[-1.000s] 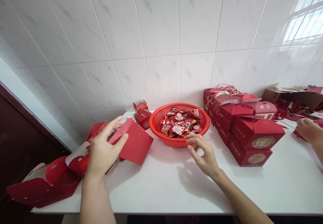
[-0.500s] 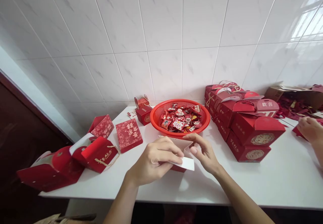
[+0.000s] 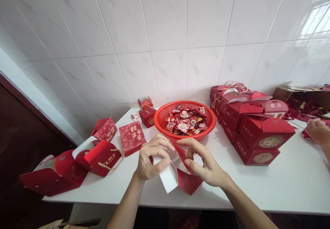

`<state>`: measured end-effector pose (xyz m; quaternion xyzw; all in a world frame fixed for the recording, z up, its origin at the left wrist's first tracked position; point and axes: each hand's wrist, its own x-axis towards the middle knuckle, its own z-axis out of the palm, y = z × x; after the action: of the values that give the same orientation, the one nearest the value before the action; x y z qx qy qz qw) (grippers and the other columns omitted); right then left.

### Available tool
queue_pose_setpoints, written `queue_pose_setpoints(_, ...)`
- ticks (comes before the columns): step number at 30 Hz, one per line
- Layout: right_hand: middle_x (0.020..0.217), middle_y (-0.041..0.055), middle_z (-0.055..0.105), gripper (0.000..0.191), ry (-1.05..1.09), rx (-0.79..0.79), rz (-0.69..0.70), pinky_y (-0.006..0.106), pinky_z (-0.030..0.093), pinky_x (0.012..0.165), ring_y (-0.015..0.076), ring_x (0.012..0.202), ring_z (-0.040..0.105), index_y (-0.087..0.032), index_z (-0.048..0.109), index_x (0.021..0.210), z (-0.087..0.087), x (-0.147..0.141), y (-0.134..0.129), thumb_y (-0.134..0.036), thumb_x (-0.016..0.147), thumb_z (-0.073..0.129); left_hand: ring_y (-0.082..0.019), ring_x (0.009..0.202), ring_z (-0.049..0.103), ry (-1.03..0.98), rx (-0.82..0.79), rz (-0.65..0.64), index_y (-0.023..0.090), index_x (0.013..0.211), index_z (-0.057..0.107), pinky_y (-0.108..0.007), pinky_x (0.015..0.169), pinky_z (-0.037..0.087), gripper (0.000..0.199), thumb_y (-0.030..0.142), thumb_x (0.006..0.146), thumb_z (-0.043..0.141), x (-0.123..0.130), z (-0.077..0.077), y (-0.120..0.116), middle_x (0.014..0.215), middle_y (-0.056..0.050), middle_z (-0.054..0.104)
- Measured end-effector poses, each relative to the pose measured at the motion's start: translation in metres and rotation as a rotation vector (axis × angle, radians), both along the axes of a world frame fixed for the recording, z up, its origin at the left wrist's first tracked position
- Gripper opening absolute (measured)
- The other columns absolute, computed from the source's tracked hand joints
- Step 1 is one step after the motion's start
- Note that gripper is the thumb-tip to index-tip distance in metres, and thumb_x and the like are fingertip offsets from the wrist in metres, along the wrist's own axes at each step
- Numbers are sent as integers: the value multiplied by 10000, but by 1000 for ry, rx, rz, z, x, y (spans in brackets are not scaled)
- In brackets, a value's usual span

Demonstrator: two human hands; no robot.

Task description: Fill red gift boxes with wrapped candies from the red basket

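Between my two hands, near the table's front edge, is a red cardboard gift box [image 3: 189, 183] with a white inside and its flaps standing up. My left hand [image 3: 154, 158] pinches the box's left side, beside a white flap [image 3: 169, 178] that sticks out toward me. On the other side, my right hand [image 3: 205, 162] grips a red panel between thumb and fingers. Just behind the hands stands a red plastic basket [image 3: 211, 127] holding many wrapped candies [image 3: 183, 127].
Red gift boxes [image 3: 260, 138] are stacked at the right. Opened boxes [image 3: 103, 158] and a flat patterned box [image 3: 132, 138] lie at the left. Another person's hand [image 3: 318, 132] is at the far right, near a carton [image 3: 283, 94]. A tiled wall [image 3: 167, 74] closes off the back.
The box has turned and tilted between my hands, its white flap swinging to the left. My left hand has shifted left, and my right hand has taken hold of a red panel.
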<state>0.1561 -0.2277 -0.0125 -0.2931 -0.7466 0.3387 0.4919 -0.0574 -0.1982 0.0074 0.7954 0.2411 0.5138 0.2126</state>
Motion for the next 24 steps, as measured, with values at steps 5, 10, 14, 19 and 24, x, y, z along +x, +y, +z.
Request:
queue_pose_setpoints(5,900,23,653,515,46,-204,32,267,439,551,131,597,503,-261,521,1399,0,2,13,-492,946,600,-259,995,664,-53,-8,161,237,738,774,-423,915,544,207,424,818,729,8,-18,8,1017,-93,746)
queue_pose_setpoints(10,1142,63,615,542,109,-330,-21,257,492,527,87,570,530,-282,504,1389,-7,2,14,-504,917,647,-211,940,664,-176,-102,275,233,790,798,-333,859,561,193,417,828,753,4,-29,14,1016,-72,691)
queue_pose_setpoints(14,939,22,639,453,198,-310,-213,249,477,473,98,521,542,-231,570,1207,-15,-5,4,-484,861,716,-185,788,674,-96,-244,233,212,798,810,-287,749,566,274,439,894,690,-5,-24,5,826,-57,698)
queue_pose_setpoints(19,777,13,672,318,372,-283,-364,285,547,554,159,577,653,-222,565,1027,-21,-20,-14,-472,885,701,-294,1112,693,-1,-335,80,198,1167,777,-378,957,566,446,537,926,618,-3,-10,-16,1167,-132,744)
queue_pose_setpoints(24,795,34,715,313,450,-325,-264,336,611,707,221,761,750,-234,499,1052,-24,-31,-28,-481,933,650,-327,1233,647,-23,-463,183,201,1230,744,-399,1025,548,471,495,865,702,3,0,-20,1274,-115,718)
